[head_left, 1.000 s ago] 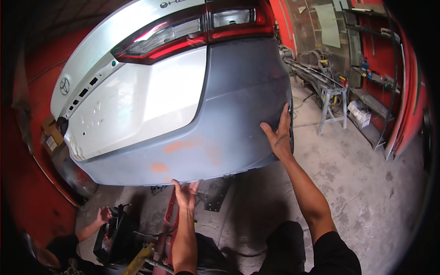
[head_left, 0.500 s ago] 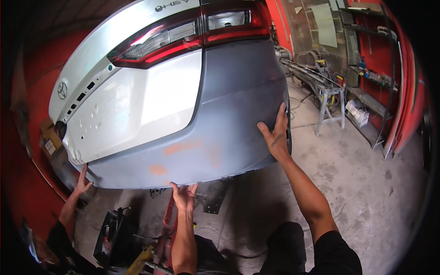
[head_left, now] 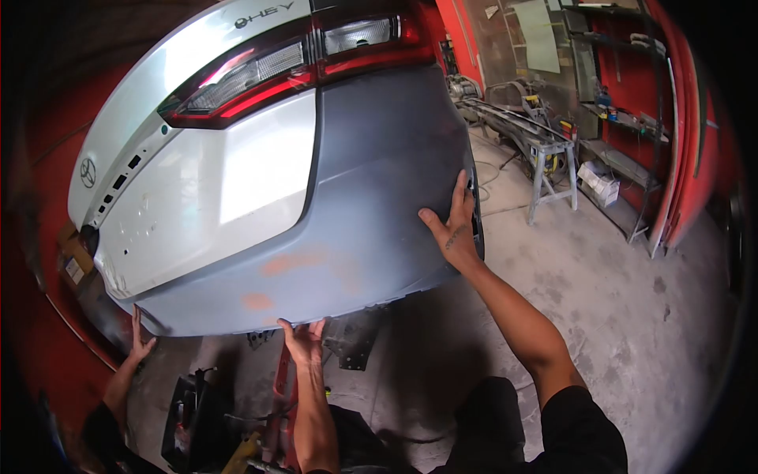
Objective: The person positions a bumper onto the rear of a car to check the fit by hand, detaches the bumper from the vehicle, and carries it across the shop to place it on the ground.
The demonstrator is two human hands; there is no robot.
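Note:
A grey primed rear bumper cover (head_left: 387, 182), with faint orange patches low on it, sits against the white trunk lid (head_left: 197, 213) of a car. My left hand (head_left: 304, 341) holds its lower edge from below, thumb on the outer face and fingers partly hidden underneath. On the right, my right hand (head_left: 455, 231) grips the cover's side edge, with the thumb spread over the grey surface and some fingers wrapped out of sight. Another person's hand (head_left: 140, 341) touches the far left end of the cover. Above it is the red and clear tail light (head_left: 260, 75).
A black box-shaped container (head_left: 187, 411) and a red metal piece (head_left: 284, 426) stand low beneath the car. To the right are a metal sawhorse (head_left: 549, 170) with parts on it, shelving (head_left: 624, 158), a white box (head_left: 598, 183) and red panels (head_left: 683, 150).
The car, the cover and both my hands appear farther left in view, and the background has shifted left too. My hands stay at about the same places on the cover.

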